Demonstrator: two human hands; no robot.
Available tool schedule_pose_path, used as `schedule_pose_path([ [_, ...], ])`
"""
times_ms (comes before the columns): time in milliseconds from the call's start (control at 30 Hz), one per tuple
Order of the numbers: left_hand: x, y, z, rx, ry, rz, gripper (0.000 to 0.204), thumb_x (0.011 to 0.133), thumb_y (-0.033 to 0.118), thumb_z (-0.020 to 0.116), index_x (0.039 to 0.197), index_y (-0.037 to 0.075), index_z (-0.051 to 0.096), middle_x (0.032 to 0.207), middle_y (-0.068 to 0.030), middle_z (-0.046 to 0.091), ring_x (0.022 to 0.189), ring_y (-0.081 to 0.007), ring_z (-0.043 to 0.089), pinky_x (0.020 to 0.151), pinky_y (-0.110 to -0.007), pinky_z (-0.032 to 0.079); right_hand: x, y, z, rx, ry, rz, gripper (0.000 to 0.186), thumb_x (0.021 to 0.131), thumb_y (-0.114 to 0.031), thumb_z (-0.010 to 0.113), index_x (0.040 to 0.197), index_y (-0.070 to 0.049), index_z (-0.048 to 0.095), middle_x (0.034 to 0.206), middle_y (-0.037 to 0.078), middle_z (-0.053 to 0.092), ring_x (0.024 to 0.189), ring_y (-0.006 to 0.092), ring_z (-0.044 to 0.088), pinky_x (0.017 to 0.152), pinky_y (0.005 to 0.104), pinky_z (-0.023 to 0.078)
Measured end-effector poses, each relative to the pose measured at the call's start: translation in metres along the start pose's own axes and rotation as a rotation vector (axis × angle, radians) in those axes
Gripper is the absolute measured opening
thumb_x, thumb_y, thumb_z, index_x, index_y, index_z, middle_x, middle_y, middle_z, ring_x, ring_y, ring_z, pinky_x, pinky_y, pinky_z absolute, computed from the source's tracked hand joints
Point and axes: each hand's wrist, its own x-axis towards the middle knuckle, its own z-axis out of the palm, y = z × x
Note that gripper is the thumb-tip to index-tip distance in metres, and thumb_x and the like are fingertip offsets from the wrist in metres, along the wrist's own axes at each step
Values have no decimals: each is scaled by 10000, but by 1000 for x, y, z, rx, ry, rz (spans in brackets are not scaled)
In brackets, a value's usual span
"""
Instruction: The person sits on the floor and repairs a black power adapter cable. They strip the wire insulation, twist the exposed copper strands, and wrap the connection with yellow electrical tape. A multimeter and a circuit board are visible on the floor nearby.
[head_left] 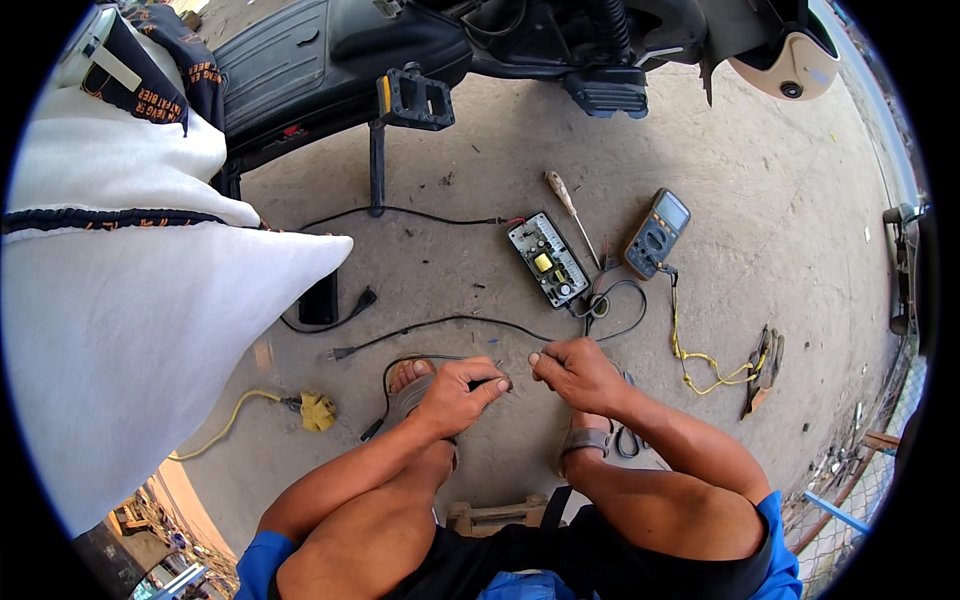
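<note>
Between my knees, my left hand (pixel 458 396) pinches the end of a black cable (pixel 388 378). That cable loops leftward over my foot, down to a plug (pixel 371 430) on the ground. A short dark tip shows past my thumb. Close by on the right, my right hand (pixel 582 374) is closed with thumb and finger pressed together; anything in it is too small to tell. Beyond the hands lies an uncovered circuit board in a black case (pixel 549 259). A second black cable (pixel 450 319) with a plug runs across the ground just ahead of my hands.
A screwdriver (pixel 572 215) and a multimeter (pixel 656 233) lie beside the board. Pliers (pixel 763 375) with yellow cord are at right; scissors (pixel 628 441) rest by my right foot. A yellow socket (pixel 318 411) sits left. A parked electric bike (pixel 330 70) stands ahead.
</note>
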Motion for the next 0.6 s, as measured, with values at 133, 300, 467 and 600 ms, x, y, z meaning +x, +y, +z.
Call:
schedule_pose_path([
  [133, 0, -1, -1, -15, -2, -36, 123, 920, 90, 707, 925, -31, 734, 761, -54, 611, 716, -127, 542, 656, -303, 442, -4, -14, -6, -273, 175, -461, 141, 866, -176, 739, 954, -76, 693, 800, 94, 649, 674, 302, 650, 579, 379, 506],
  [300, 1, 2, 0, -13, -9, -67, 127, 917, 93, 712, 926, -31, 734, 768, -57, 619, 718, -126, 544, 658, -304, 443, -3, -10, -6, -439, 93, -520, 120, 854, -167, 752, 930, -94, 694, 894, 86, 659, 715, 322, 653, 582, 406, 508],
  [467, 1, -3, -1, 15, -19, -72, 145, 928, 111, 702, 934, -30, 735, 765, -62, 617, 717, -128, 546, 666, -308, 447, 0, -1, 0, -278, 64, -385, 156, 891, -205, 703, 916, -55, 674, 814, 127, 646, 740, 377, 643, 620, 459, 507],
  [600, 3, 3, -2, 54, -48, -106, 176, 972, 147, 673, 989, -19, 727, 809, -22, 636, 761, -103, 568, 708, -269, 455, 1, 6, 3, -46, 18, -207, 244, 942, -245, 678, 915, -3, 673, 740, 177, 639, 672, 350, 619, 624, 436, 492],
])
